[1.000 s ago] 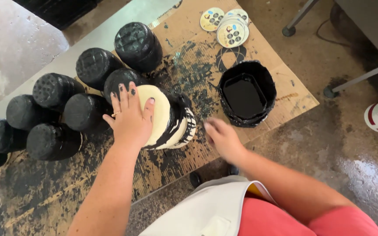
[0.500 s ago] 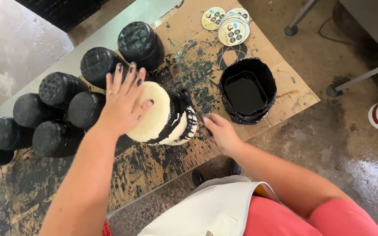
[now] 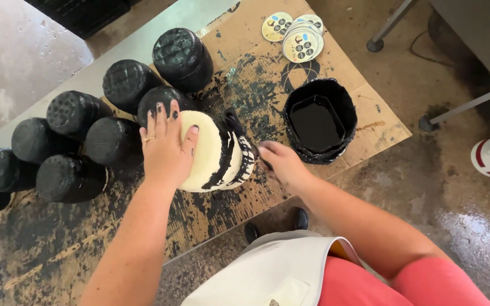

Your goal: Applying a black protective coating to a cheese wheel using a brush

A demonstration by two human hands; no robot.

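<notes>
A cream-coloured pot [image 3: 214, 153] stands upside down on the paint-stained cardboard [image 3: 245, 85], with black paint streaks down its right side. My left hand [image 3: 165, 147] lies flat on its upturned base, fingers together, holding it steady. My right hand [image 3: 279, 161] is at the pot's lower right side, its fingers closed on a small dark tool that looks like a brush, blurred and mostly hidden. A black tub of black paint [image 3: 320, 120] sits just right of the pot.
Several black-painted pots [image 3: 114, 139] stand upside down in a cluster to the left and behind. A stack of round printed discs [image 3: 299, 34] lies at the cardboard's far edge. The cardboard's front edge drops to wet concrete floor. A metal leg [image 3: 389, 25] stands at top right.
My left hand lifted and spread its fingers on the pot's base, then settled flat again. My right hand stayed low at the pot's right side.
</notes>
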